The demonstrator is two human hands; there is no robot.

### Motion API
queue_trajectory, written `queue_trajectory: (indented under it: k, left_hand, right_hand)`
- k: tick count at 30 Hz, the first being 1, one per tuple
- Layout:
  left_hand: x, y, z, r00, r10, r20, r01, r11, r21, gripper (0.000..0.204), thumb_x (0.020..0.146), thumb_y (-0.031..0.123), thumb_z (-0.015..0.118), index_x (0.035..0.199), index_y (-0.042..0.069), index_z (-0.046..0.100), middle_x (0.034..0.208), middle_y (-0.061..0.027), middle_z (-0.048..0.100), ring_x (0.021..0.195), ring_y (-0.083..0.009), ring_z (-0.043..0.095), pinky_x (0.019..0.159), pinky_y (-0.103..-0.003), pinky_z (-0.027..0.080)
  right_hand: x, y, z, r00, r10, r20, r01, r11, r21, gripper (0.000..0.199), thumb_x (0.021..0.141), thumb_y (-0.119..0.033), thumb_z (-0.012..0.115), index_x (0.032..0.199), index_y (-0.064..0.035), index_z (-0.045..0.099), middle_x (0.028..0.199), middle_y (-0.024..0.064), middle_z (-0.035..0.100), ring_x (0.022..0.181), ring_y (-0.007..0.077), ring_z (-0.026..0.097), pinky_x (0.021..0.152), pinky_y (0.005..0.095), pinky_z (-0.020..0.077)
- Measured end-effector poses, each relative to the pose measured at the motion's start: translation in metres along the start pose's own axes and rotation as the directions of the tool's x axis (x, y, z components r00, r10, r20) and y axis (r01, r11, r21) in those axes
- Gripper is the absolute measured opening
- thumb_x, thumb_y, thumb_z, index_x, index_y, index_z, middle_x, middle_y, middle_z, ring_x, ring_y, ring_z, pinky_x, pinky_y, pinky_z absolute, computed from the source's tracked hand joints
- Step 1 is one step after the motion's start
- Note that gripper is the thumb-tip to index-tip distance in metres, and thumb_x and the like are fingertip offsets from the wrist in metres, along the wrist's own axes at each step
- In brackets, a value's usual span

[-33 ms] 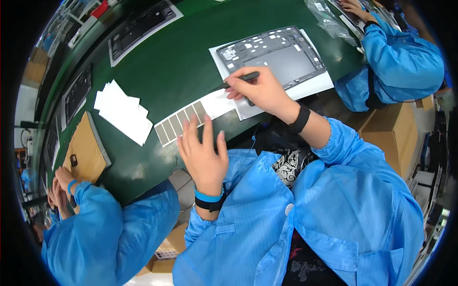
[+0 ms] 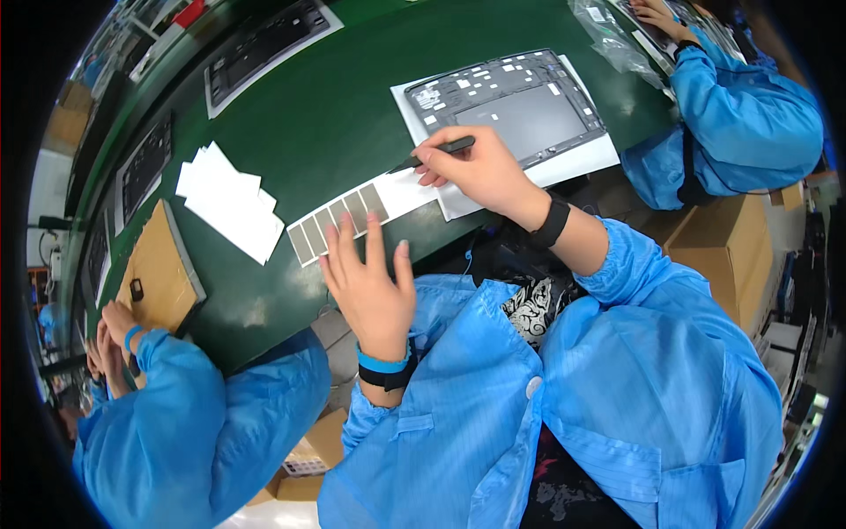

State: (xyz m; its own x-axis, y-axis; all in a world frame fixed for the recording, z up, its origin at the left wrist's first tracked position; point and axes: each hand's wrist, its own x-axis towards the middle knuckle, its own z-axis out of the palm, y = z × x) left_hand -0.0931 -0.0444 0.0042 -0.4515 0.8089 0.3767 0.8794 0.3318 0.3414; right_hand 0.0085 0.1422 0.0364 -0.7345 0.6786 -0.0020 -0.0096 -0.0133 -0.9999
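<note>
A white backing strip [image 2: 407,196] carries several grey-brown rectangular stickers [image 2: 337,216] in a row. My left hand [image 2: 368,295] is open, its spread fingertips resting on the strip's near edge, over some of the stickers. In my right hand [image 2: 480,172] is a pair of slim black tweezers [image 2: 456,145], pinched between thumb and fingers. The tweezers' thin tip points left, close above the strip's bare white end. Just beyond my right hand, a black tablet-like housing [image 2: 520,110] with small white patches lies on a white sheet [image 2: 564,170].
Left of the strip lies a pile of white sheets [image 2: 231,207] on the green table [image 2: 291,123]. More black housings [image 2: 269,48] sit along the far left. A co-worker's hand [image 2: 119,324] is beside a cardboard piece [image 2: 163,264]; another co-worker [image 2: 731,115] works at the upper right.
My left hand has slid slightly left and nearer to me along the strip. My right hand and the tweezers have shifted slightly left.
</note>
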Motion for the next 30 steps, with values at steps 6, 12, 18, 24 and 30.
queue_trajectory:
  k: [6, 12, 18, 24, 30]
  left_hand:
    - [-0.024, 0.009, -0.002, 0.987, -0.158, 0.002, 0.155, 0.969, 0.193, 0.045, 0.093, 0.03, 0.062, 0.136, 0.016, 0.057, 0.145, -0.014, 0.047, 0.136, -0.0381, 0.04, 0.111, -0.055, 0.03]
    - [-0.028, 0.014, 0.004, 0.981, -0.175, -0.078, 0.188, 0.963, 0.195, 0.044, 0.093, 0.029, 0.063, 0.134, 0.015, 0.059, 0.145, -0.0137, 0.047, 0.136, -0.0376, 0.041, 0.112, -0.055, 0.029]
    - [-0.016, 0.035, 0.009, 0.965, -0.201, -0.166, 0.207, 0.978, 0.019, 0.044, 0.09, 0.025, 0.065, 0.132, 0.012, 0.061, 0.142, -0.0148, 0.05, 0.133, -0.0369, 0.044, 0.109, -0.056, 0.031]
    - [-0.011, 0.044, 0.017, 0.984, -0.148, -0.1, 0.162, 0.975, 0.152, 0.042, 0.088, 0.024, 0.067, 0.127, 0.009, 0.063, 0.134, -0.0142, 0.055, 0.127, -0.0356, 0.05, 0.108, -0.053, 0.035]
    - [0.001, 0.051, 0.012, 0.984, -0.156, -0.08, 0.165, 0.978, 0.124, 0.038, 0.087, 0.021, 0.069, 0.121, 0.005, 0.065, 0.129, -0.0158, 0.058, 0.12, -0.0369, 0.053, 0.103, -0.048, 0.04]
  right_hand:
    - [0.009, 0.003, 0.02, 0.991, -0.025, 0.133, 0.058, 0.965, -0.256, 0.019, 0.094, -0.013, 0.062, 0.099, 0.0046, 0.066, 0.082, 0.0096, 0.07, 0.074, 0.0131, 0.068, 0.068, 0.0257, 0.0552]
    - [0.015, 0.016, 0.02, 0.984, -0.097, 0.149, 0.124, 0.976, -0.179, 0.02, 0.087, -0.016, 0.062, 0.09, 0.0023, 0.068, 0.069, 0.0128, 0.07, 0.062, 0.0171, 0.069, 0.058, 0.0288, 0.0508]
    - [0.018, 0.012, 0.023, 0.979, -0.111, 0.171, 0.144, 0.97, -0.194, 0.024, 0.085, -0.019, 0.063, 0.092, 0.0029, 0.07, 0.07, 0.0133, 0.07, 0.061, 0.0216, 0.068, 0.059, 0.0312, 0.0513]
    - [0.023, 0.009, 0.017, 0.971, -0.053, 0.233, 0.106, 0.97, -0.219, 0.027, 0.09, -0.015, 0.058, 0.102, 0.0065, 0.067, 0.08, 0.0116, 0.071, 0.069, 0.013, 0.069, 0.061, 0.0256, 0.0525]
    - [0.024, -0.006, -0.014, 0.994, -0.057, 0.095, 0.029, 0.961, 0.275, 0.021, 0.092, -0.011, 0.059, 0.096, 0.0074, 0.068, 0.074, 0.0127, 0.07, 0.071, 0.0164, 0.071, 0.062, 0.0262, 0.0552]
